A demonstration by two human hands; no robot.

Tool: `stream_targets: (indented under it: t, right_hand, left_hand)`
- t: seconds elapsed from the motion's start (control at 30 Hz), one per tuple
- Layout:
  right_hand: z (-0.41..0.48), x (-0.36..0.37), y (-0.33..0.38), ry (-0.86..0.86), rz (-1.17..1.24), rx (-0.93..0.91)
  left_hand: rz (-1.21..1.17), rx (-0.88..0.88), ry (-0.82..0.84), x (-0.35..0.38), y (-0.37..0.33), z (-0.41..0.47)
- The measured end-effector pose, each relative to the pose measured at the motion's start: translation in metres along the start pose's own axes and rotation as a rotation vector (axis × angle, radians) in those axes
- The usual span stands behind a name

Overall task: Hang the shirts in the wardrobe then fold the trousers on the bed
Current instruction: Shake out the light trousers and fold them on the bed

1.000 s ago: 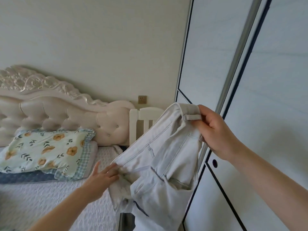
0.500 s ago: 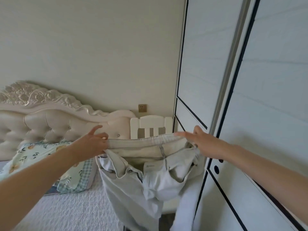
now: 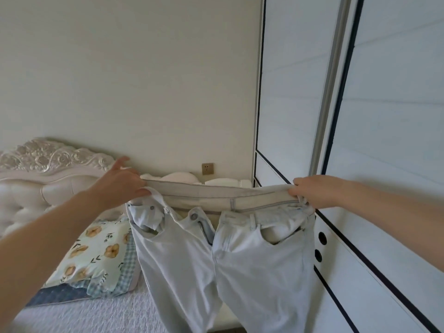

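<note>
A pair of pale blue-grey trousers (image 3: 240,265) hangs in the air in front of me, held up by its waistband with the open fly facing me. My left hand (image 3: 120,186) pinches the left end of the waistband. At the right end, my right hand (image 3: 312,193) grips the band in curled fingers. The waistband is stretched flat between both hands and the two legs hang down out of the frame's lower edge. The bed (image 3: 101,316) with its white quilted cover lies below and to the left. No shirts are in view.
A white sliding-door wardrobe (image 3: 384,140) with dark trim stands close on the right, doors shut. A floral pillow (image 3: 96,258) lies at the padded cream headboard (image 3: 36,186). A white chair back (image 3: 225,182) and a wall socket (image 3: 208,168) show behind the trousers.
The bunched trousers have been spread out: my hands moved apart along the waistband and lifted it, so the legs now hang straight.
</note>
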State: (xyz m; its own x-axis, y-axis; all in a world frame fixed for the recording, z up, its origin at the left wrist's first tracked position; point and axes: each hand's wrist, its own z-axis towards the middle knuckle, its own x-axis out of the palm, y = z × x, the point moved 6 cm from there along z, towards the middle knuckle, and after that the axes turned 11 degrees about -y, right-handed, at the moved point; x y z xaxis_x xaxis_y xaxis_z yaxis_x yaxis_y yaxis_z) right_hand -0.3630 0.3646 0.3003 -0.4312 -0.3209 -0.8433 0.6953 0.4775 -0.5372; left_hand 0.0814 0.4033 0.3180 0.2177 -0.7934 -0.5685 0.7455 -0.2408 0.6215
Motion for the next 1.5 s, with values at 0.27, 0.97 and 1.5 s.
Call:
stream_targets:
  t: [0.27, 0.97, 1.5]
  right_hand:
    - [-0.01, -0.007, -0.007, 0.034, -0.206, -0.073]
    - [-0.036, -0.04, -0.069, -0.405, 0.611, 0.301]
    - [-0.04, -0.09, -0.144, -0.724, 1.203, 0.772]
  left_hand:
    - [0.079, -0.117, 0.05, -0.011, 0.023, 0.027]
    - [-0.288, -0.218, -0.272, -0.049, 0.049, 0.023]
    - [-0.464, -0.862, -0.164, -0.068, 0.096, 0.062]
